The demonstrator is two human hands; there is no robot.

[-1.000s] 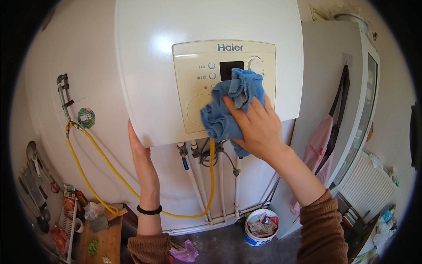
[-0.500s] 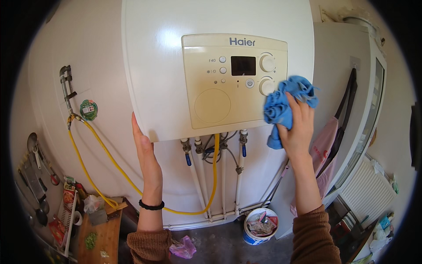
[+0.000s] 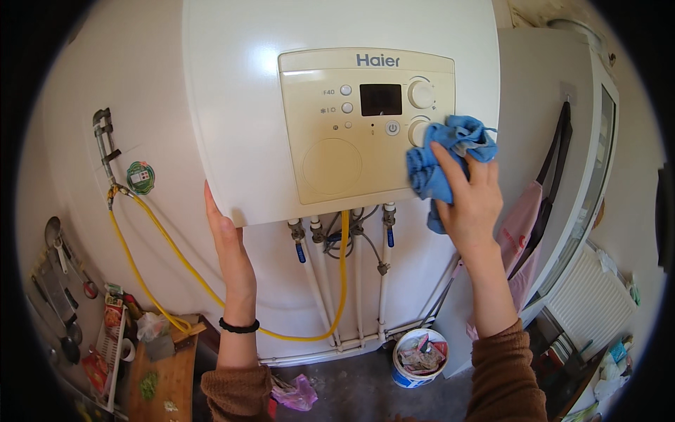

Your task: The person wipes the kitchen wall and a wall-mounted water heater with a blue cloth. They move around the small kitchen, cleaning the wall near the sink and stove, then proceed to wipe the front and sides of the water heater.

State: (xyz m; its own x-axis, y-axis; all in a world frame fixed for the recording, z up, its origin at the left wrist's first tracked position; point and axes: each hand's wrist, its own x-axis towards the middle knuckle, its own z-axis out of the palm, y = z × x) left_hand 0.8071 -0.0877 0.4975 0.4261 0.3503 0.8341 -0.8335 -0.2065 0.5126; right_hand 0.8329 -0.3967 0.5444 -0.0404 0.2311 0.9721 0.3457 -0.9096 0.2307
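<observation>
A white wall-hung boiler [image 3: 232,91] fills the upper middle, with a cream control panel [image 3: 330,165] of knobs, buttons and a dark display [image 3: 380,100]. Bunched in my right hand [image 3: 472,200] is a blue cloth [image 3: 430,172]. It lies against the panel's lower right corner and partly covers the lower knob [image 3: 418,132]. My left hand [image 3: 228,243] rests flat along the boiler's lower left edge, fingers stretched upward and holding nothing. A black band [image 3: 239,325] circles that wrist.
Pipes with blue-handled valves [image 3: 301,252] and a yellow hose [image 3: 343,281] hang below the boiler. On the floor stand a filled bucket [image 3: 402,376] and a purple bag [image 3: 301,394]. A cutting board [image 3: 165,383] is lower left; a pink apron [image 3: 520,221] hangs from a cabinet [image 3: 527,84] at right.
The blue cloth in my right hand has shifted slightly left and up across the panel's right side, covering more of the lower knob. My left hand stays on the boiler's edge.
</observation>
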